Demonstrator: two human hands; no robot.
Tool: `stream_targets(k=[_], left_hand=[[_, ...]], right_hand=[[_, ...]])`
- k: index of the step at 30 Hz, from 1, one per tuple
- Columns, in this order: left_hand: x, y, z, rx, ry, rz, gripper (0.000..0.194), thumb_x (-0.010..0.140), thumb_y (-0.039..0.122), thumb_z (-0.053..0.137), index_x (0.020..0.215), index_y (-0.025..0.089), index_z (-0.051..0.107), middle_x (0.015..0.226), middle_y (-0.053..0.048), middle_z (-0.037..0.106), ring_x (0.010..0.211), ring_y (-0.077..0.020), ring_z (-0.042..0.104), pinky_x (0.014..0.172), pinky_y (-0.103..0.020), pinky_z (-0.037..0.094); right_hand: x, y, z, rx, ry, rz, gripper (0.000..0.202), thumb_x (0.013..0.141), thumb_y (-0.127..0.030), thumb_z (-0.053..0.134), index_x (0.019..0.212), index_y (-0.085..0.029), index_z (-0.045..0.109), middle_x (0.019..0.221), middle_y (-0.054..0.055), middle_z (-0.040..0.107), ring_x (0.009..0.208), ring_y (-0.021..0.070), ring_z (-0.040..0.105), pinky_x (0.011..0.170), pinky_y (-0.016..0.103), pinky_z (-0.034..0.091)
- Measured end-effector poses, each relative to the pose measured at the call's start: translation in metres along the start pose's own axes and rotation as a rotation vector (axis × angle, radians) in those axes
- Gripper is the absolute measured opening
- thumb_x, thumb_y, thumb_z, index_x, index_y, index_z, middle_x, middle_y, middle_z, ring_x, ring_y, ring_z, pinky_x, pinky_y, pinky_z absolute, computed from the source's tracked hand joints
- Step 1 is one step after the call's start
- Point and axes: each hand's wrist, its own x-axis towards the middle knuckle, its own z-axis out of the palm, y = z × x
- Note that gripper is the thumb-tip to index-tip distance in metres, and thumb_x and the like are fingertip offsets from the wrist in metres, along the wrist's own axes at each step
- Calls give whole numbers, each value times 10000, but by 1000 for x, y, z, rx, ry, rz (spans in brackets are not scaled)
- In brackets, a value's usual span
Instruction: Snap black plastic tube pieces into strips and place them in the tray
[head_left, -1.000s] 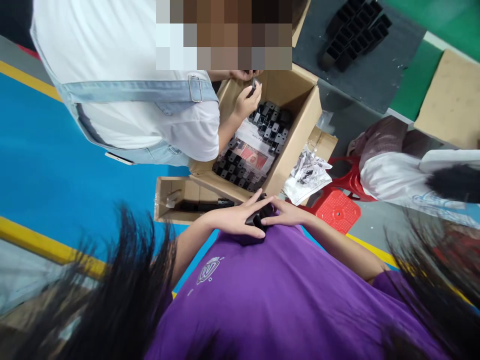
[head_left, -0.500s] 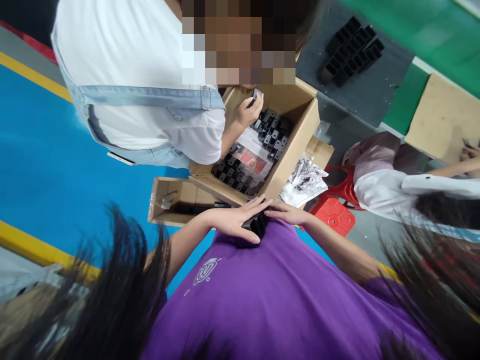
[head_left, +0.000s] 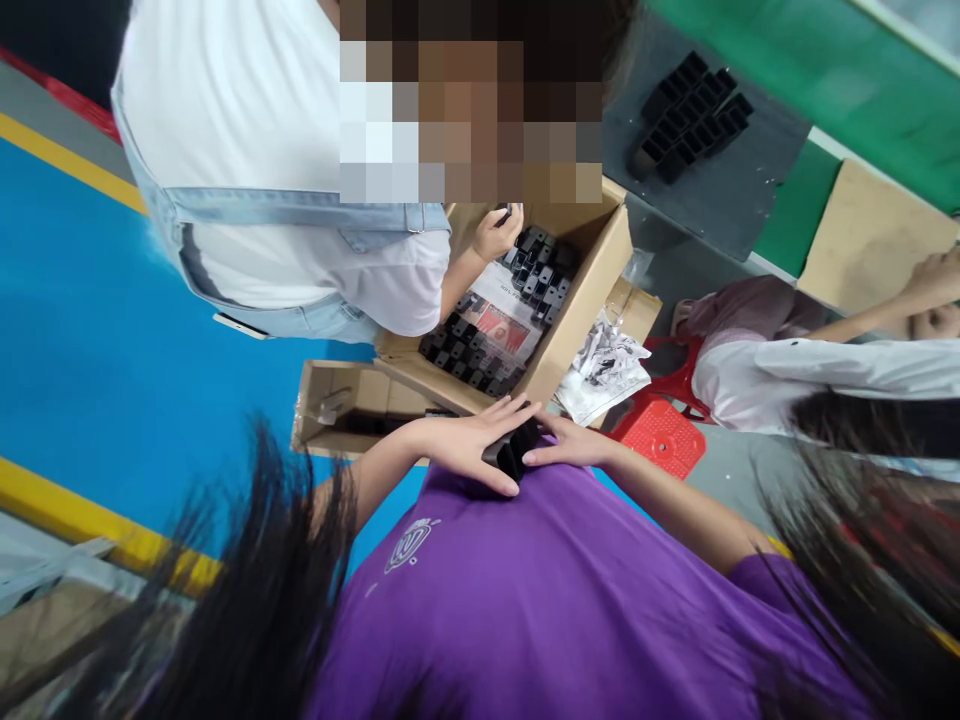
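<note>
Black hollow parts (head_left: pixel 511 452) are held against the front of a purple shirt, between my two hands. My left hand (head_left: pixel 472 445) wraps round their left side, thumb below and fingers over the top. On their right side my right hand (head_left: pixel 566 440) grips them with thumb and fingers. Just beyond my hands stands a large open cardboard box (head_left: pixel 559 350) holding rows of black parts (head_left: pixel 536 270) and a printed sheet (head_left: pixel 502 320). Another person's hand (head_left: pixel 499 230) holds a small dark part above that box.
A long cardboard box (head_left: pixel 319 440) lies left of the big one. Crumpled paper (head_left: pixel 604 370) and a red stool (head_left: pixel 664 440) are at the right. Black parts (head_left: pixel 690 115) stand on a dark mat (head_left: pixel 739 190). A person sits at the right.
My right thumb has moved onto the black parts. The other person's hand has lowered slightly towards the box. The seated person's arm at the right has shifted.
</note>
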Motion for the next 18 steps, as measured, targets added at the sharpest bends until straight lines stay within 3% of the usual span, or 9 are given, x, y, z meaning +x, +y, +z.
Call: stream_targets(k=[4,8,12,18], left_hand=[[0,1,3,19,35,-18,1378,713,792,738,1681,196,-42,1748,-199,-135,1619,-398,-147,1310,-604,45],[1,-3,7,22,61,18,1349,727,718,780,1683,212,-26,1754,-184,-105,1621,-397,-145,1308,-616,42],[3,-5,8,-4,82,34,1335,715,683,812,1687,225,21,1751,-187,-90,1623,-404,-121,1303,-633,47],[2,-9,11,-98,102,47,1319,714,701,800,1689,223,52,1768,-143,-67,1634,-369,-110,1324,-584,30]], right_hand=[[-2,-6,12,59,65,37,1149,666,-741,834,1576,-196,392,1584,163,495,1498,367,440,1292,553,297],[-4,-12,17,166,54,31,1218,639,-773,829,1602,-207,342,1659,168,388,1558,365,345,1319,549,229],[-4,-13,18,173,72,35,1242,624,-739,861,1614,-215,324,1669,174,375,1554,359,360,1315,541,249],[-3,1,14,207,133,9,942,750,-740,771,1505,-237,517,1572,114,543,1516,333,437,1318,527,261]])
